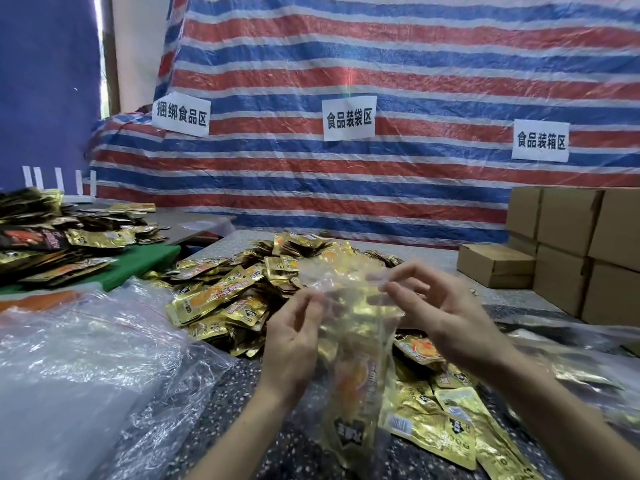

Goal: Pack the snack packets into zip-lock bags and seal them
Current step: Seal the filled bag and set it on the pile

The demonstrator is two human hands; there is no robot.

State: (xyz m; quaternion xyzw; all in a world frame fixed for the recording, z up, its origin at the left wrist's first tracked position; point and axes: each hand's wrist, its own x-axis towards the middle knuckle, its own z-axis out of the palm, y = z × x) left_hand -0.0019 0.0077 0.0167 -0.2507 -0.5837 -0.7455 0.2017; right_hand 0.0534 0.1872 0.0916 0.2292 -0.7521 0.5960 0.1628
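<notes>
A clear zip-lock bag [349, 344] hangs upright between my hands, with gold snack packets inside it. My left hand [294, 336] pinches the bag's top left edge with thumb and fingers. My right hand [440, 306] pinches the top right edge, its other fingers curled loosely above. A big heap of gold snack packets [235, 296] lies on the speckled table [221, 407] behind and to the left of the bag. More gold packets [450, 420] lie scattered under my right forearm.
Crumpled clear plastic bags [79, 362] cover the table's left side. A second pile of dark and gold packets [52, 244] sits on a green board at far left. Brown cardboard boxes [568, 247] are stacked at the right. A striped tarp with paper signs hangs behind.
</notes>
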